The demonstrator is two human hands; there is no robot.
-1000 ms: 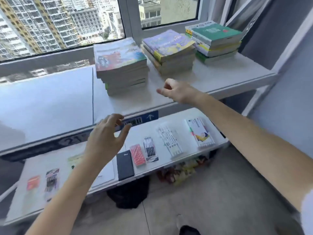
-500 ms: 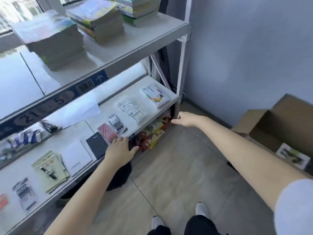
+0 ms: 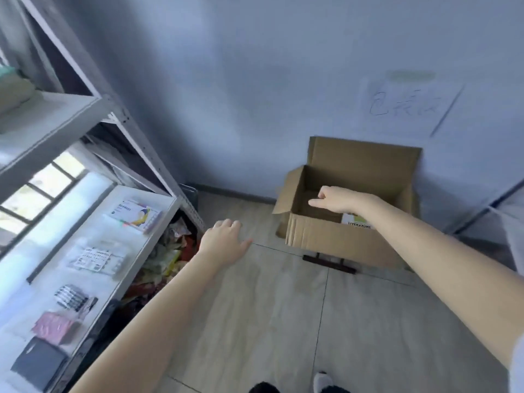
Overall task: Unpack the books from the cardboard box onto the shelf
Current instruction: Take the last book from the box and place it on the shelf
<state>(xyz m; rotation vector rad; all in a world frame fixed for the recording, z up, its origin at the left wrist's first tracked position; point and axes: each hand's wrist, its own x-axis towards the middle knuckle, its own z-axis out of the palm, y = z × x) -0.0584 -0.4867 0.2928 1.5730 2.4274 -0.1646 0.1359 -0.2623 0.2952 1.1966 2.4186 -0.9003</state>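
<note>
An open cardboard box (image 3: 329,236) stands on the floor against the blue wall, flaps up. A book (image 3: 355,221) with a white cover edge shows inside it, mostly hidden by my right forearm. My right hand (image 3: 337,199) hovers over the box opening, fingers loosely curled, holding nothing. My left hand (image 3: 224,241) hangs relaxed over the floor between the box and the shelf (image 3: 158,199), empty. The upper shelf board (image 3: 48,123) is at far left; the stacked books are barely in view.
The lower shelf board holds stationery packs (image 3: 136,215), a pink pad (image 3: 55,327) and a dark notebook (image 3: 39,363). Colourful packets (image 3: 167,256) lie under the shelf. A dark bar (image 3: 329,263) sits under the box. My shoes (image 3: 323,382) are at the bottom edge.
My view has swung right from the shelf and its book stacks to the box. My right hand moved from near the shelf post to over the box opening; my left hand left the lower shelf.
</note>
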